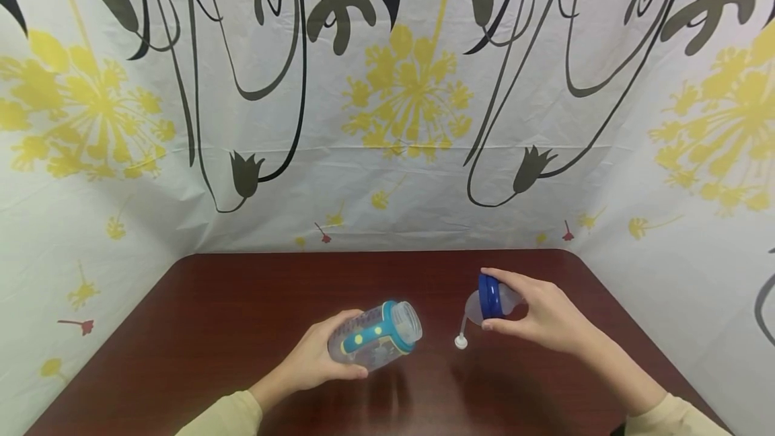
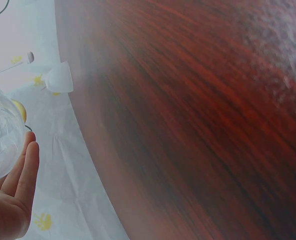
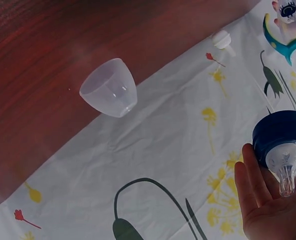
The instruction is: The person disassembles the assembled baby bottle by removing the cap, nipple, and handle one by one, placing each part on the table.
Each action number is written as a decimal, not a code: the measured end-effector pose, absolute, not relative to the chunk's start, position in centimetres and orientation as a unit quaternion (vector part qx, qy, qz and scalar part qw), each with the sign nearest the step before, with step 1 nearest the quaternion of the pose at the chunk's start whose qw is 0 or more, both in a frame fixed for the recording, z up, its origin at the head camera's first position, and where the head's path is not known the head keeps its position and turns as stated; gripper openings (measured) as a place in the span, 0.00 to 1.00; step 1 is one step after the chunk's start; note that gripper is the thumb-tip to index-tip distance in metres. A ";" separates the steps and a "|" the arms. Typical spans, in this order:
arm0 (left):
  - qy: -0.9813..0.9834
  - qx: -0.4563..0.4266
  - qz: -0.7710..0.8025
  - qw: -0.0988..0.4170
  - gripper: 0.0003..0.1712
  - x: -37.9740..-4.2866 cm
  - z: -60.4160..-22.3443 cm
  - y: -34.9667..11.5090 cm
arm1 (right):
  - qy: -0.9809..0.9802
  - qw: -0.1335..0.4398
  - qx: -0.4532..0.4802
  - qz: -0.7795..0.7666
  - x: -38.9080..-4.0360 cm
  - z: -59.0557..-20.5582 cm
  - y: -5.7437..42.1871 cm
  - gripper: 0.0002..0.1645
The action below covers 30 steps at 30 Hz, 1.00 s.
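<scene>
My left hand (image 1: 315, 358) grips a clear baby bottle (image 1: 366, 343) with a teal handle ring (image 1: 387, 328). The bottle is tilted, its uncapped mouth towards the right. My right hand (image 1: 547, 311) pinches a blue screw collar (image 1: 490, 296) between thumb and fingers, level with the bottle and apart from it. A clear teat (image 3: 286, 167) sticks out of the collar towards the palm. From the collar's other side a thin straw hangs, with a white weighted end (image 1: 461, 342). The left wrist view shows only the bottle's clear base (image 2: 0, 137) and part of the hand.
A translucent cap (image 3: 110, 90) stands on the dark red table (image 1: 242, 315); the left wrist view also catches it near the table's edge. Floral-printed white sheeting (image 1: 387, 200) hangs behind the table and along both sides.
</scene>
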<state>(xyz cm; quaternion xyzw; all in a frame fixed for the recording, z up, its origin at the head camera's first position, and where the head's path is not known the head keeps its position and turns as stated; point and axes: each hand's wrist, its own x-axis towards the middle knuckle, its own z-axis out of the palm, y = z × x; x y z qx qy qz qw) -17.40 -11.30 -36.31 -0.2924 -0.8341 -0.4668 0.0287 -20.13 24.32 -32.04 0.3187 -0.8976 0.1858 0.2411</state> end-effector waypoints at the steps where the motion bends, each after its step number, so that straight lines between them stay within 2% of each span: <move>1: -0.834 -0.293 -0.467 0.029 0.38 -17.4 -36.3 -11.3 | -0.898 0.239 0.318 0.188 -20.1 -32.2 24.3 0.43; 14: -0.834 -0.297 -0.463 0.041 0.39 -17.4 -36.4 -11.3 | -0.913 0.195 0.294 0.203 -20.3 -34.3 24.5 0.42; 30: -0.834 -0.297 -0.463 0.044 0.38 -17.4 -36.4 -11.2 | -0.914 0.197 0.293 0.200 -20.7 -37.1 25.5 0.42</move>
